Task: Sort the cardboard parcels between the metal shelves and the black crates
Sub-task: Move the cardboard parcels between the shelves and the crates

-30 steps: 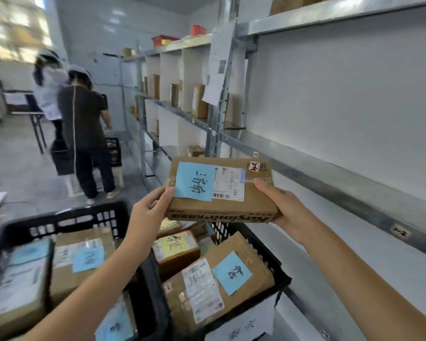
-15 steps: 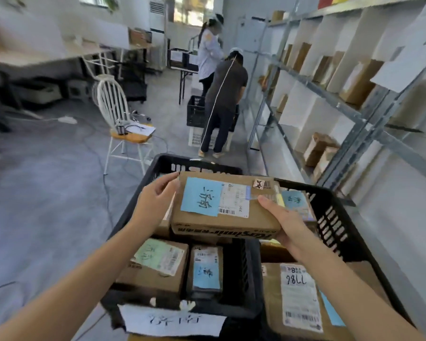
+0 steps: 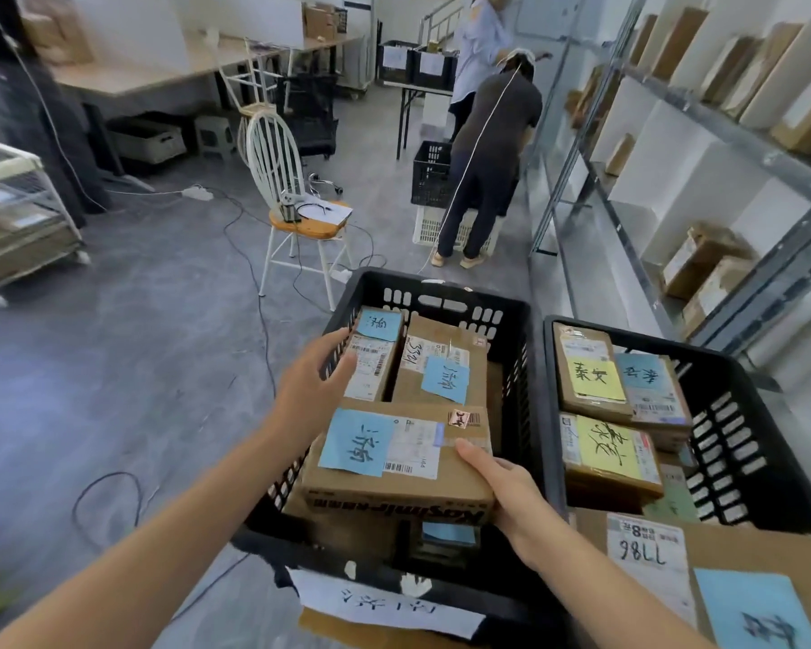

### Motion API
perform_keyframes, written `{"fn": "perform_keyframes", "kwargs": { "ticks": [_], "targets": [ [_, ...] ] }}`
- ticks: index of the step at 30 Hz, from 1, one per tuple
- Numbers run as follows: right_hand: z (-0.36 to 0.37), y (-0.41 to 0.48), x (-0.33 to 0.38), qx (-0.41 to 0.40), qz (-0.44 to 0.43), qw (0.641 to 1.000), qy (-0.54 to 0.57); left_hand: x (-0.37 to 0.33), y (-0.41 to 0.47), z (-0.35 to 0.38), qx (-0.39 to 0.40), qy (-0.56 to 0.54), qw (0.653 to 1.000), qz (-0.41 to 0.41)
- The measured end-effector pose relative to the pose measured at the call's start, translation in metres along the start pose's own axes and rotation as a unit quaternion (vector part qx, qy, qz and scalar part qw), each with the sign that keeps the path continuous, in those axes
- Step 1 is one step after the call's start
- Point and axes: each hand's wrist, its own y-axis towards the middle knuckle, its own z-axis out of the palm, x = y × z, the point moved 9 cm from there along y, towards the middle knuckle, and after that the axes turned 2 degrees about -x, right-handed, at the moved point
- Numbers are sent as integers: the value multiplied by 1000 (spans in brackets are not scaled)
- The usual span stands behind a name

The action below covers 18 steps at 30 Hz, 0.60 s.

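Observation:
A flat cardboard parcel [image 3: 408, 480] with a blue handwritten note and a white shipping label lies on top of other parcels in the left black crate [image 3: 441, 292]. My right hand [image 3: 504, 489] grips its near right corner, thumb on top. Fingers relaxed, my left hand [image 3: 312, 391] hovers at the parcel's far left corner and reaches toward a narrow parcel [image 3: 371, 363] behind it. A second black crate [image 3: 740, 414] to the right holds parcels with yellow and blue notes. The metal shelves [image 3: 722, 147] run along the right wall.
A large parcel [image 3: 722, 578] marked 7786 lies at the lower right. A white chair [image 3: 300, 217] stands on the grey floor ahead left, with cables [image 3: 249, 255] around it. Two people [image 3: 488, 147] work at the shelves beyond, beside another black crate [image 3: 434, 175].
I turned from the shelf to the crates and lowered the parcel into the left crate. My left hand has come off the parcel; my right hand still holds it.

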Motion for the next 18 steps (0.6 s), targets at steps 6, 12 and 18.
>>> {"fn": "perform_keyframes", "kwargs": {
  "ticks": [6, 12, 18],
  "targets": [
    [6, 11, -23, -12, 43, 999, 11, 0, 11, 5, 15, 46, 999, 15],
    [33, 4, -46, 73, 120, 989, -36, 4, 18, 15, 36, 46, 998, 14],
    [35, 5, -49, 58, 124, 986, -92, 8, 26, 22, 58, 68, 995, 43]
  ]
}}
